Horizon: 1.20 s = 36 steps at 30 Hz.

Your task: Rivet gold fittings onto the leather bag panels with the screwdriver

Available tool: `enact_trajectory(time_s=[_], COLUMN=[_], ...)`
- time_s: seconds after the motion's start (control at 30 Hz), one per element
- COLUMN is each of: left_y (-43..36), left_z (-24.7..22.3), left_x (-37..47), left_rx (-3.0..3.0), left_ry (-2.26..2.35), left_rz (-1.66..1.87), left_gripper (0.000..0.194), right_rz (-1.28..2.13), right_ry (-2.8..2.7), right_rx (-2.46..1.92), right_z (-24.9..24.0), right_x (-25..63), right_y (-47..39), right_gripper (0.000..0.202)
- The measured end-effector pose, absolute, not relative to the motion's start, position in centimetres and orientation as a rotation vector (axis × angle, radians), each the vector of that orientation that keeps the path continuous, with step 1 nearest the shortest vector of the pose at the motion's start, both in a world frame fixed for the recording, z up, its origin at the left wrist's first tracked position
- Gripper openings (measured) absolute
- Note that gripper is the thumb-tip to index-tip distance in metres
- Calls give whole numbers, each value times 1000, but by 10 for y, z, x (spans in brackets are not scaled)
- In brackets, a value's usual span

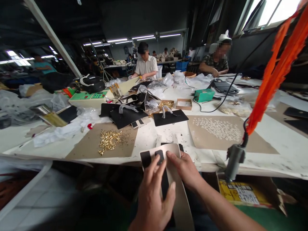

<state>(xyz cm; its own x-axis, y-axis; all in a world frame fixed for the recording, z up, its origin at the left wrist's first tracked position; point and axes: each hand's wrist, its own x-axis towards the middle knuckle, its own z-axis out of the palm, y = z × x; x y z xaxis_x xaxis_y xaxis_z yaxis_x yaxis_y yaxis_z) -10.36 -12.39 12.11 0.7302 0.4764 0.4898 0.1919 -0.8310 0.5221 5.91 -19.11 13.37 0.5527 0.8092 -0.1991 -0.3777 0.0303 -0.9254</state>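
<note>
A cream panel (181, 195) with black strips on its face is held at the table's front edge, tilted toward me. My right hand (189, 168) grips its upper right edge, thumb on the face and the other fingers behind. Across the black strip lies my left hand (154, 192), its fingers stretched out and touching the surface, thumb apart. Just past the panel, a dark piece and pale strips lie on the white table (166, 131). Farther off is a pile of black panels (128, 115), with another black panel (171, 118) beside it.
Gold metal fittings (109, 141) lie on cardboard at left, small whitish pieces (216, 128) on cardboard at right. An orange cord (271, 73) holds up a grey metal tool (234, 163). Behind are a green box (204, 95), a pale green machine (88, 97) and seated people.
</note>
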Motion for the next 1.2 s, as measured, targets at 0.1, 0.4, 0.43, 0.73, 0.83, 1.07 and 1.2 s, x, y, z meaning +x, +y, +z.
enact_trajectory(time_s=[0.1, 0.4, 0.43, 0.73, 0.83, 1.07, 1.2], left_y=[-96, -76, -75, -70, -48, 9, 18], left_z=[120, 90, 87, 84, 90, 92, 81], left_x=[-102, -71, -71, -108, -82, -16, -5], left_rx=[2232, 1477, 1437, 1371, 1538, 1753, 1827], left_ry=[768, 683, 694, 889, 822, 783, 797], left_rz=[995, 326, 298, 20, 132, 304, 354], left_gripper=[65, 39, 40, 47, 40, 25, 20], right_rz=[1066, 1008, 974, 846, 875, 600, 352], right_ry=[-279, -407, -489, -791, -740, -823, -901], right_rx=[-1167, -1426, -1492, -1780, -1720, -2093, -2209], right_z=[130, 116, 116, 97, 96, 97, 79], right_x=[77, 74, 74, 59, 73, 117, 124], right_y=[-197, -201, -201, -203, -187, -140, -131], right_gripper=[40, 50, 48, 33, 28, 22, 29])
